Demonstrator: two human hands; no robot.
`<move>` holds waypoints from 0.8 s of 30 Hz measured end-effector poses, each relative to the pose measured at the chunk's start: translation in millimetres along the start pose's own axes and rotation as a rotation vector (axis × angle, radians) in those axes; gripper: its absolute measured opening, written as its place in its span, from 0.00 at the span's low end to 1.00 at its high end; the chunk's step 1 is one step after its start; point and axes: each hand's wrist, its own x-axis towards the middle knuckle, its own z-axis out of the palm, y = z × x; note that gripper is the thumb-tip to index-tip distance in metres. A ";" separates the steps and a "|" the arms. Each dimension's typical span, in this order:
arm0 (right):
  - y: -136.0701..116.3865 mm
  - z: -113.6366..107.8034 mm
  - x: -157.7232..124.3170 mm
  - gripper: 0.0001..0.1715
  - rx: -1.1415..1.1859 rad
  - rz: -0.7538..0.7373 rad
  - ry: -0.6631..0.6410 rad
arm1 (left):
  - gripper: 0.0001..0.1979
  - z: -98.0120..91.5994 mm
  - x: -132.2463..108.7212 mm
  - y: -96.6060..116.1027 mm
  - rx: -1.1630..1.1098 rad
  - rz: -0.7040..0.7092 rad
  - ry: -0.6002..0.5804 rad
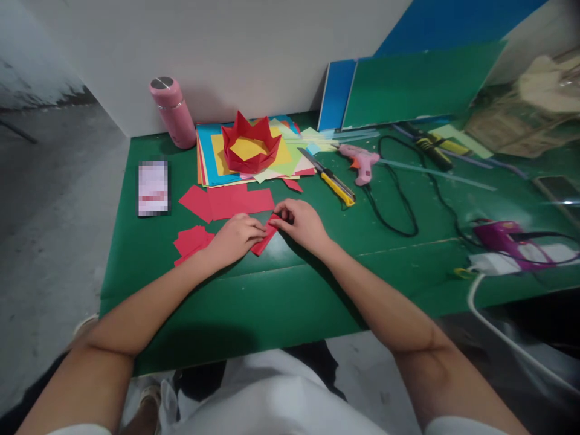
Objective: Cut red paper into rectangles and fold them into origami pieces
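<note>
A narrow folded strip of red paper [263, 240] lies slantwise on the green table between my hands. My left hand [239, 234] holds it down from the left, fingers pressed together on it. At its upper end, my right hand [299, 222] pinches the paper between thumb and curled fingers. Flat red paper pieces [229, 202] lie just beyond my left hand, and a smaller pile of red paper [190, 241] sits to its left. Farther back, a pointed red folded-paper ring [251, 158] stands on a stack of coloured sheets [207, 158].
A pink bottle [174, 115] and a blurred-out phone-like object [153, 187] are at the left. Right of the sheets lie a yellow utility knife [338, 187], a pink glue gun [360, 160] with a looping black cord, pliers-like tools [432, 148] and a purple power strip [501, 238].
</note>
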 end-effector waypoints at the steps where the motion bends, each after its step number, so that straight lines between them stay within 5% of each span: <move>1: -0.3 -1.0 -0.2 0.11 -0.008 -0.015 0.017 | 0.09 -1.0 0.7 -2.5 -0.014 -0.011 -0.010; 4: -2.1 -7.7 -0.9 0.07 -0.018 -0.178 0.060 | 0.07 -2.5 2.2 -7.7 -0.050 -0.034 -0.024; 9: -2.4 -18.1 -1.5 0.09 -0.030 -0.517 -0.092 | 0.06 -1.4 2.0 -9.0 -0.080 -0.062 -0.021; 17: -1.5 -16.1 0.0 0.12 -0.095 -0.385 -0.186 | 0.03 -1.8 1.4 -4.9 -0.075 -0.145 -0.029; 24: -19.0 -8.0 -7.4 0.16 -0.107 -0.463 -0.306 | 0.03 -0.6 2.3 -5.8 -0.052 -0.158 -0.025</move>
